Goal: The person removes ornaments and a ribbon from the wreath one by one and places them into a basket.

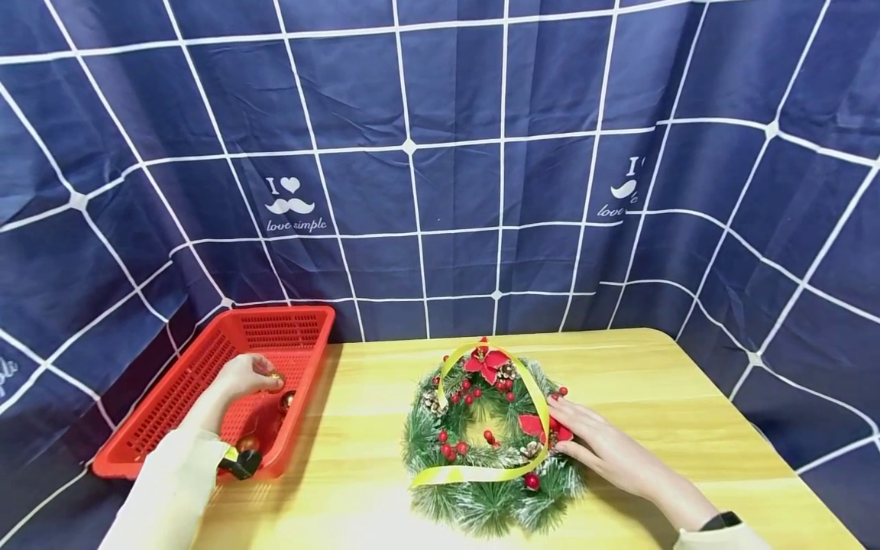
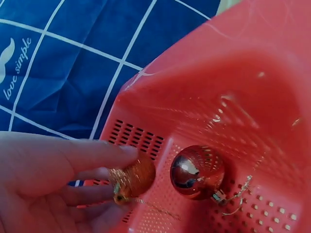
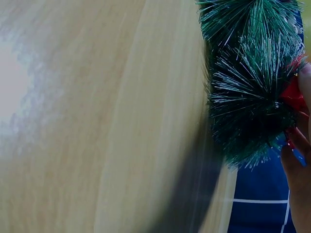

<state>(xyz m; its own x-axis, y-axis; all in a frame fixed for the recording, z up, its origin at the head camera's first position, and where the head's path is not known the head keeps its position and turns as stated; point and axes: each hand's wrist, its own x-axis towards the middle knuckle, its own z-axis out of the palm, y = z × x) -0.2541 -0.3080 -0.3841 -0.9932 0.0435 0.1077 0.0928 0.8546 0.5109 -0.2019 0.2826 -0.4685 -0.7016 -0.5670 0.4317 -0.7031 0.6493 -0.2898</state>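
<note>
My left hand is over the red plastic basket and pinches a gold Christmas ball, a thin gold string trailing from it. Beside it in the basket lies a shiny copper-red Christmas ball. Another ball sits nearer the basket's front. On the table, a green Christmas wreath bears red flowers, berries and pine cones, with a yellow ribbon looped across it. Against the wreath's right side rests my right hand, fingers extended, touching a red flower.
The wooden table carries the basket at its left edge. A blue curtain with a white grid stands behind the table and along both sides. A black wrist strap on the left arm hangs over the basket's front right rim.
</note>
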